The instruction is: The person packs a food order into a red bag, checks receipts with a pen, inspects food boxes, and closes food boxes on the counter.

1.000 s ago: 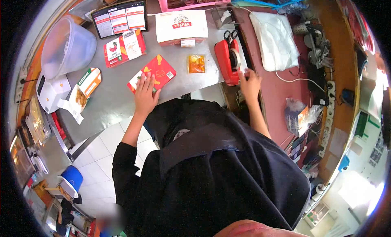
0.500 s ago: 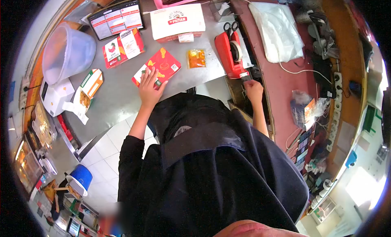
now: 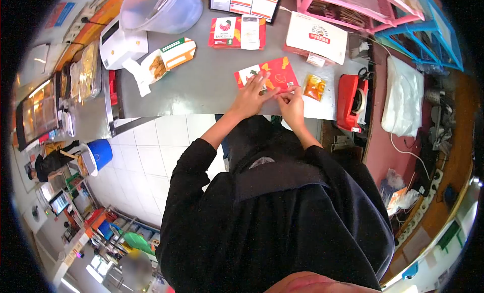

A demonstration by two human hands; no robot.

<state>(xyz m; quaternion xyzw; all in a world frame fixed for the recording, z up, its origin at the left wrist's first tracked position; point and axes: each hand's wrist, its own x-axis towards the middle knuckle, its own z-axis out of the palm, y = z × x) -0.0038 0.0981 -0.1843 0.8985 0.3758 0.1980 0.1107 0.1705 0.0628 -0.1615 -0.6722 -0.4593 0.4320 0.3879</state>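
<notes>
A red food box (image 3: 283, 66) with yellow drawings and a white panel lies on the metal table. My left hand (image 3: 250, 97) rests on its near left part, fingers stretched out over the cardboard. At the box's near right edge my right hand (image 3: 291, 107) has thumb and fingertips pinched together, close to the left fingertips. Whatever is in that pinch is too small to make out. Just right of the box lies a clear sachet of orange sauce (image 3: 314, 87). Further right stands a red tape dispenser (image 3: 348, 104) with a roll of tape.
Behind are another red box (image 3: 220, 35) with a paper slip, a large white box (image 3: 322, 28) and a tablet (image 3: 247, 1). To the left are an open snack box (image 3: 179, 53), a white printer (image 3: 123, 45) and a plastic tub (image 3: 166, 13). A pink rack (image 3: 373, 13) stands back right.
My right hand has moved left from the tape dispenser to the red box's near edge. My left hand stays on the box. The head view has shifted, so the table sits further right.
</notes>
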